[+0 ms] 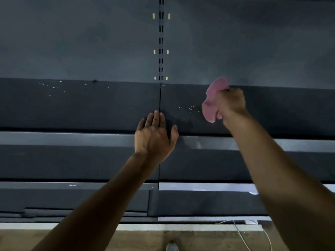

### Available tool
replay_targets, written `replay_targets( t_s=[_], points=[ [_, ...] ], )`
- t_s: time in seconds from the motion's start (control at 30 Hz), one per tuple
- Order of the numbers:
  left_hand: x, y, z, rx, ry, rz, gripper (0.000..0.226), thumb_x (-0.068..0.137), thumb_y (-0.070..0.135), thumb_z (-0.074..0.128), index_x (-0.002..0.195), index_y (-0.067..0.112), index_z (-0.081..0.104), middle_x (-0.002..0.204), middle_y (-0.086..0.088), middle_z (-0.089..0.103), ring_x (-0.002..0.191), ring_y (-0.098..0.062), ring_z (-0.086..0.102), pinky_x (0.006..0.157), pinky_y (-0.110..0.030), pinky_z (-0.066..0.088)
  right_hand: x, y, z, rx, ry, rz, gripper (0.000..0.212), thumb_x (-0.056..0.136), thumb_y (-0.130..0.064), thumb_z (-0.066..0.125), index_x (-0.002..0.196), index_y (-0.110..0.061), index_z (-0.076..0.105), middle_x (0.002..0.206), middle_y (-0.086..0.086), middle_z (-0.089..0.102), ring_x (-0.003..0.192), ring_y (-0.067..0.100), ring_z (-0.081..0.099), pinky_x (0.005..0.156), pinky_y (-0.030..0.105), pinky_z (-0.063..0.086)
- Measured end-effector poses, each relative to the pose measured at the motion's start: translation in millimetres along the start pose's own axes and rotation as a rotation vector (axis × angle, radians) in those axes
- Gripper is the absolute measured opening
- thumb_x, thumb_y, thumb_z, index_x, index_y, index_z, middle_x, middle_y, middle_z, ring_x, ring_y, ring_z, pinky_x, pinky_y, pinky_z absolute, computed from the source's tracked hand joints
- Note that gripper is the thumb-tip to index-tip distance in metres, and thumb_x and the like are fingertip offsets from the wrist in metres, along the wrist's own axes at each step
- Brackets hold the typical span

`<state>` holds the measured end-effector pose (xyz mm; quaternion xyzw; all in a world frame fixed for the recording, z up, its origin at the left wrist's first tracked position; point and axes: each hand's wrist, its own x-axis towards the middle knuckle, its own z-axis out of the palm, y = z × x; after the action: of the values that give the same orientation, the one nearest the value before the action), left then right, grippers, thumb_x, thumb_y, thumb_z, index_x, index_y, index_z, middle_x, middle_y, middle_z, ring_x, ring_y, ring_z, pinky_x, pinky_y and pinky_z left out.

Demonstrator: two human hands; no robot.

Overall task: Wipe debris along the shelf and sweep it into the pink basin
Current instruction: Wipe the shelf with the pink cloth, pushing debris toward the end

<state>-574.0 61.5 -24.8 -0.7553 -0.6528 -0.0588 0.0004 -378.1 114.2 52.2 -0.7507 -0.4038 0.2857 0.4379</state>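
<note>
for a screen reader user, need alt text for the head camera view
A person's right hand grips a pink cloth on a dark shelf, beside a few pale crumbs. The left hand rests open and flat at the shelf's front edge, over a seam. More crumbs lie far left; no basin is in view.

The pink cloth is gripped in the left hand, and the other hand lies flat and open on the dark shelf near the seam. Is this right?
Not quite: the head view shows the pink cloth gripped in the right hand, not the left. The left hand is the one lying flat and open on the dark shelf, near the seam.
</note>
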Motion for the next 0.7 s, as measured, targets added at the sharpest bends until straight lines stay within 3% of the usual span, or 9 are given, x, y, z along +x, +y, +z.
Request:
replay_targets(
  t_s=[0.1,0.23,0.33,0.4,0.47,0.6,0.7],
  points=[
    [0,1,1,0.007,0.013,-0.011,0.085,0.091,0.056,-0.001,0.155,0.008,0.026,0.163,-0.010,0.025,0.151,-0.023,0.022,0.123,-0.039,0.018,37,-4,-28,-0.095,0.072,-0.045,0.026,0.084,-0.028,0.051,0.090,-0.010,0.069,0.064,0.005,0.065,0.050,0.019,0.055,0.046,0.022,0.039],
    [0,1,1,0.001,0.037,-0.007,0.087,0.090,0.056,-0.006,0.156,0.009,0.026,0.163,-0.010,0.024,0.151,-0.022,0.020,0.123,-0.039,0.018,59,2,-36,-0.249,0.102,-0.064,0.043,0.097,-0.039,0.035,0.113,-0.007,0.059,0.106,0.013,0.061,0.096,0.027,0.060,0.079,0.031,0.045],
    [-1,2,0,-0.007,0.052,-0.007,0.090,0.087,0.056,-0.009,0.155,0.009,0.027,0.162,-0.010,0.026,0.151,-0.021,0.021,0.123,-0.039,0.019,51,23,-14,-0.462,0.062,-0.076,0.041,0.097,-0.020,0.040,0.131,-0.002,0.050,0.132,0.022,0.052,0.123,0.038,0.049,0.102,0.036,0.038],
    [-2,2,-1,-0.013,0.054,-0.001,0.089,0.088,0.056,-0.008,0.155,0.009,0.027,0.162,-0.010,0.026,0.151,-0.022,0.022,0.123,-0.040,0.020,49,37,12,-0.607,0.007,-0.128,0.053,0.089,-0.014,0.045,0.140,0.001,0.039,0.141,0.022,0.042,0.131,0.039,0.039,0.111,0.043,0.027],
    [-2,2,0,-0.018,0.069,-0.003,0.086,0.090,0.055,-0.003,0.154,0.008,0.031,0.160,-0.011,0.030,0.150,-0.022,0.025,0.122,-0.040,0.023,54,37,33,-0.660,-0.032,-0.180,0.059,0.086,-0.014,0.046,0.142,0.002,0.034,0.144,0.021,0.037,0.134,0.038,0.034,0.112,0.046,0.023],
    [-2,2,5,-0.037,0.145,-0.010,0.074,0.097,0.050,0.017,0.143,0.003,0.050,0.149,-0.016,0.047,0.141,-0.028,0.043,0.114,-0.044,0.037,61,12,55,-0.630,-0.197,-0.253,0.033,0.087,-0.006,0.037,0.115,-0.017,0.049,0.126,0.008,0.051,0.122,0.030,0.044,0.099,0.041,0.033],
    [-2,2,8,-0.054,0.196,-0.005,0.068,0.096,0.046,0.027,0.136,0.001,0.057,0.143,-0.018,0.054,0.134,-0.030,0.051,0.109,-0.045,0.043,67,1,71,-0.594,-0.329,-0.353,0.038,0.096,-0.026,0.032,0.129,-0.032,0.050,0.137,0.005,0.050,0.130,0.029,0.039,0.104,0.039,0.032]
  ],
)
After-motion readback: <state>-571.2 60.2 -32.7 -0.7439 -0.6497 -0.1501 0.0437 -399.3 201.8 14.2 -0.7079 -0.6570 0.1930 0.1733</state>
